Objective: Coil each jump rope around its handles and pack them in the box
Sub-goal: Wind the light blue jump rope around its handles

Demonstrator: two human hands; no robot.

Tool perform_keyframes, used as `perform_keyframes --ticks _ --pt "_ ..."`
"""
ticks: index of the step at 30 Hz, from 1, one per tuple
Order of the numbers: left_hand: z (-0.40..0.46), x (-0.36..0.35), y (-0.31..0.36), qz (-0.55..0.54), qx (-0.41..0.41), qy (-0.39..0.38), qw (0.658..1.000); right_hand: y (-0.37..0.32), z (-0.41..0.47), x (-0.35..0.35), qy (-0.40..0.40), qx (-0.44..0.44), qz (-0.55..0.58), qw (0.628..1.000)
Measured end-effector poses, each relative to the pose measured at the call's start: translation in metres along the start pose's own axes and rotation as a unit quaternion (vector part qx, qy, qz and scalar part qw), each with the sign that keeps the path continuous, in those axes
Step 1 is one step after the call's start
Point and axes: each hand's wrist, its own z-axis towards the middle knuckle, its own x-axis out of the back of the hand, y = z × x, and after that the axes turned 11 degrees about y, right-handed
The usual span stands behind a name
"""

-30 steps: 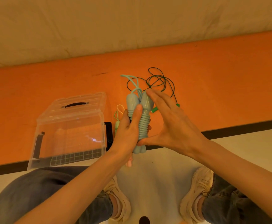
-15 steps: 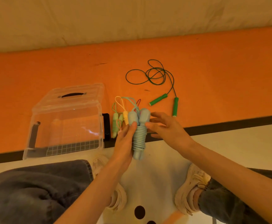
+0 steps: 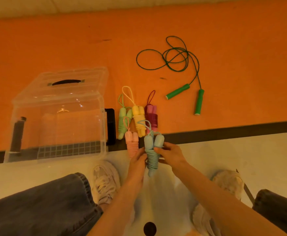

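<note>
Both hands, left hand (image 3: 138,160) and right hand (image 3: 170,153), grip the coiled blue jump rope (image 3: 152,154) (handles paired, upright) above the floor (image 3: 224,150).

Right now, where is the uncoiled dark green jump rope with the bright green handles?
The uncoiled dark green jump rope lies loose on the orange mat, upper right of the head view, beyond the maroon coiled rope.

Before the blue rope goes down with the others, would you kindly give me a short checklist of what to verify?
1. Blue rope coiled round its handles: ok.
2. Left hand and right hand both gripping it: ok.
3. Loose end tucked in: cannot tell.
4. Clear box lid off for packing: not ok, it looks closed.
5. Dark green rope coiled: not ok, it lies loose on the orange mat.
</note>
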Motion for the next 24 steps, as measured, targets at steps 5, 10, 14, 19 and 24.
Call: perform_keyframes --ticks 5,10,14,19,24 --pt "0.031 -0.005 -0.007 0.035 -0.027 0.007 0.999 0.011 0.050 -0.024 0.006 0.000 -0.033 0.999" --pt "0.043 -0.002 -0.017 0.058 -0.030 0.000 0.998 0.024 0.079 -0.038 -0.017 -0.007 -0.085 0.996" --pt "0.042 0.001 -0.022 0.092 -0.079 0.023 0.992 0.030 0.087 -0.043 -0.022 -0.019 -0.076 0.997" --pt "0.031 0.003 -0.026 0.143 -0.130 0.039 0.980 0.034 0.084 -0.044 -0.025 -0.043 -0.060 0.997" --pt "0.022 -0.002 -0.033 0.160 -0.100 0.042 0.981 0.040 0.080 -0.040 -0.011 -0.061 -0.095 0.994"
